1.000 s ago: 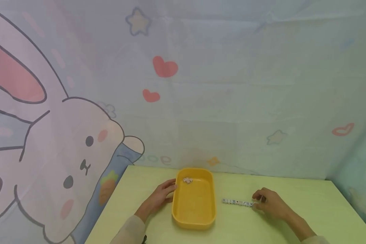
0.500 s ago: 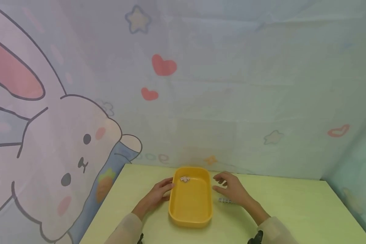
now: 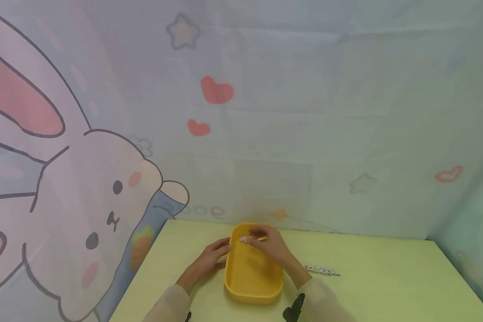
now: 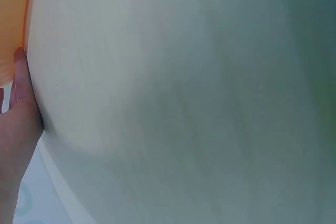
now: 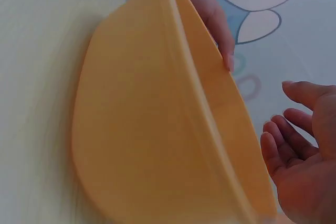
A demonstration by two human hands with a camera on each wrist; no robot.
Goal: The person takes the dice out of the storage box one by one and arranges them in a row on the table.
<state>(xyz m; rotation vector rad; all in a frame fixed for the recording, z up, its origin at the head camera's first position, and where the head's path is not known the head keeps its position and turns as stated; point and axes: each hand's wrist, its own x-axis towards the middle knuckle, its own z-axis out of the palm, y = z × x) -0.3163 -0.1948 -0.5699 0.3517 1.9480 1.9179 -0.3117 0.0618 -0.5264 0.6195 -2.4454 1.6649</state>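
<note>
My left hand (image 3: 211, 257) rests against the left side of a yellow plastic tray (image 3: 253, 290), its fingers laid straight at the rim. In the left wrist view, a finger of the left hand (image 4: 16, 124) touches the outer wall. My right hand (image 3: 271, 243) reaches over the tray's far part, beside a small cluster of white dice (image 3: 244, 239) lying inside. In the right wrist view, the right hand (image 5: 302, 150) has thumb and fingers loosely bent and apart, with nothing seen between them.
A row of several white dice (image 3: 324, 271) lies on the pale green table (image 3: 378, 286), right of the tray and partly behind the right forearm. A cloth backdrop (image 3: 290, 134) with a cartoon rabbit hangs at the table's back edge.
My right hand has moved left from the right end of the dice row, past the tray's right rim, to over the cluster inside. The left hand has stayed at the tray's left side.
</note>
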